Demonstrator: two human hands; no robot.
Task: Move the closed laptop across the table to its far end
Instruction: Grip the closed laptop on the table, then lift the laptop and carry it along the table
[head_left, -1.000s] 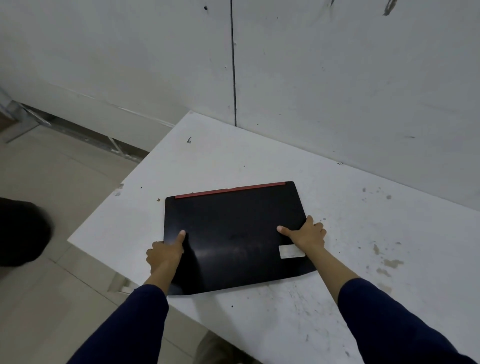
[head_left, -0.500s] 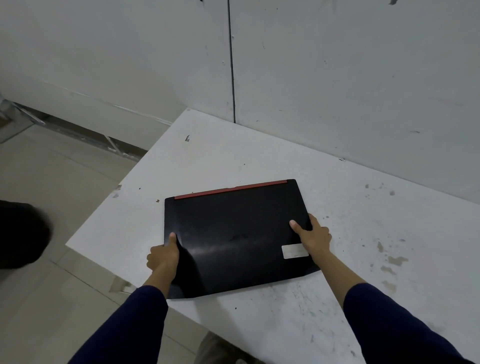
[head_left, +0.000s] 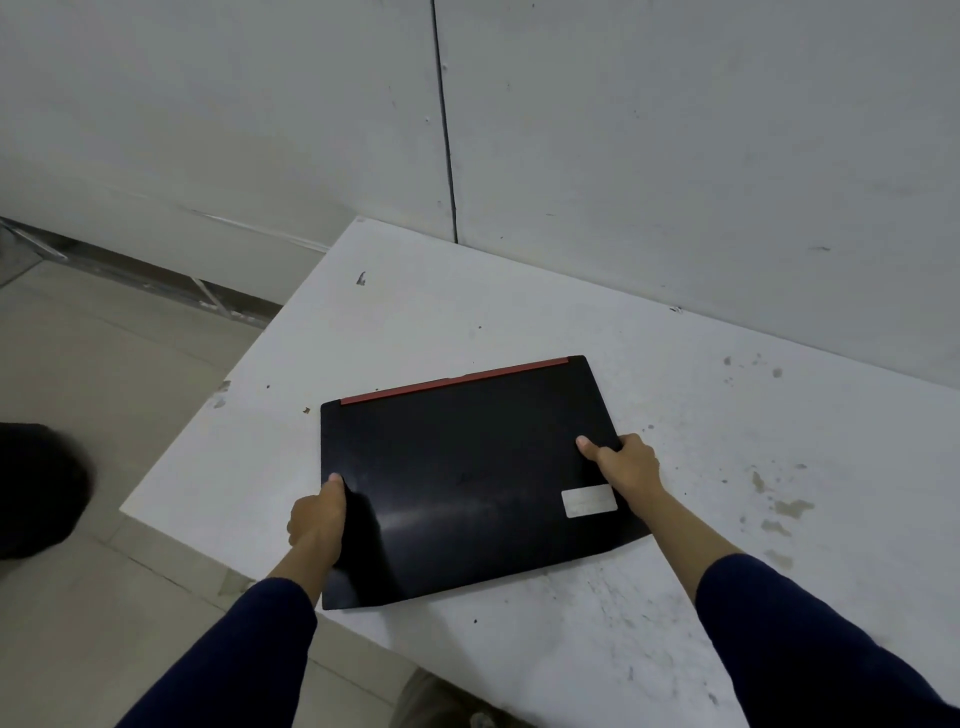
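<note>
Head view showed left hand (head_left: 316, 519) and right hand (head_left: 626, 464) grasping the closed black red-trimmed laptop (head_left: 467, 478) by its sides on the white speckled table (head_left: 519, 312); carrying it onward likely came next.

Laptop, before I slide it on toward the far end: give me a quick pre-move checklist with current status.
1. Lid closed: ok, the laptop lies flat and shut.
2. Left hand gripping the left edge: ok, thumb on the lid.
3. Right hand gripping the right edge: ok.
4. Path ahead: ok, nothing stands on the table between laptop and wall.
5. Near left corner supported: cannot tell, it sits very close to the table's front edge.
6. Fingers under the base: cannot tell, hidden.
</note>
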